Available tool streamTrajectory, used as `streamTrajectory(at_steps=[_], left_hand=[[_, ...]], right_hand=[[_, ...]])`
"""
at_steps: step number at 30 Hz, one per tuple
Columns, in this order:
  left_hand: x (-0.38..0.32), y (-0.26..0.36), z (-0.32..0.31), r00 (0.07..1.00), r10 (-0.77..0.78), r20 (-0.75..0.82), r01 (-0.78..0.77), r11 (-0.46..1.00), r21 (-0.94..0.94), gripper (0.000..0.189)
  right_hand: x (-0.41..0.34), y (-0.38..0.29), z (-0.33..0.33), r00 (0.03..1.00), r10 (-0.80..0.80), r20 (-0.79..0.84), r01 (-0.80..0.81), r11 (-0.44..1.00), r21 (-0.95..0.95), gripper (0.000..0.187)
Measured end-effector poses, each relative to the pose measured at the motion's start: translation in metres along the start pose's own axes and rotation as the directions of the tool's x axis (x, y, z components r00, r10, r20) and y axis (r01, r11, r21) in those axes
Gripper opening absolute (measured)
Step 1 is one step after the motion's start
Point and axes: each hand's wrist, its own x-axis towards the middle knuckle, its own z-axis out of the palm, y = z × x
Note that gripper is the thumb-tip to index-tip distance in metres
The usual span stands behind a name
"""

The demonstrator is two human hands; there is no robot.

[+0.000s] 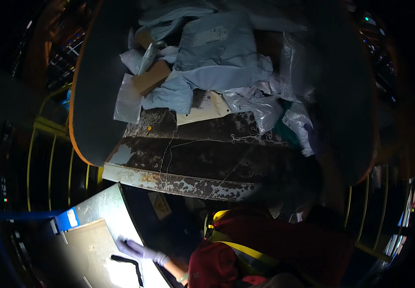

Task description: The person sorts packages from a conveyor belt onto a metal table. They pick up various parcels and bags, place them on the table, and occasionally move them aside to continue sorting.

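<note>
My left hand (137, 249), in a pale purple glove, reaches over a brightly lit metal surface at the lower left. Its fingers look extended, with nothing visible in them. In deep shadow at the right, my right hand (312, 135), also gloved, is beside a shiny white plastic mailer (298, 122); whether it grips it is unclear. Near that mailer lies a dark green bag (287, 127). A large grey poly mailer (216, 52) rests on the heap ahead, with a brown cardboard box (151, 77), a clear-white pouch (127, 100) and a cream padded envelope (204, 109) around it.
The parcels lie on a worn metal chute (207, 154) with peeling paint and loose strings. Dark side panels with orange edges (72, 118) flank it. Yellow railings (51, 165) stand outside. A blue-cornered metal panel (67, 219) and a warning label (159, 205) are below.
</note>
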Motion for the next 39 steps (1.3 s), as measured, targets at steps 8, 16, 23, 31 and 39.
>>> streamTrajectory(at_steps=[8,16,23,31,39], left_hand=[[-0.088,0.216,0.091,0.541,0.427,0.725,0.384,0.641,-0.664,0.117],[-0.060,0.135,0.026,0.518,-0.082,0.852,0.848,-0.085,-0.524,0.072],[-0.019,0.046,-0.034,0.781,-0.399,0.481,0.619,0.597,-0.510,0.085],[-0.023,-0.016,-0.058,0.962,-0.273,0.033,0.261,0.870,-0.417,0.113],[0.001,-0.095,-0.133,0.779,-0.536,-0.327,0.432,0.835,-0.340,0.097]], right_hand=[[-0.131,-0.156,0.089,0.883,-0.404,0.238,-0.274,-0.034,0.961,0.043],[-0.184,-0.266,0.038,0.657,-0.738,0.154,-0.188,0.037,0.981,0.069],[-0.248,-0.390,0.080,0.436,-0.892,0.123,-0.253,0.010,0.967,0.078],[-0.323,-0.449,0.142,0.351,-0.901,0.256,-0.483,0.060,0.874,0.059],[-0.405,-0.519,0.092,-0.159,-0.937,0.311,-0.340,0.348,0.874,0.081]])
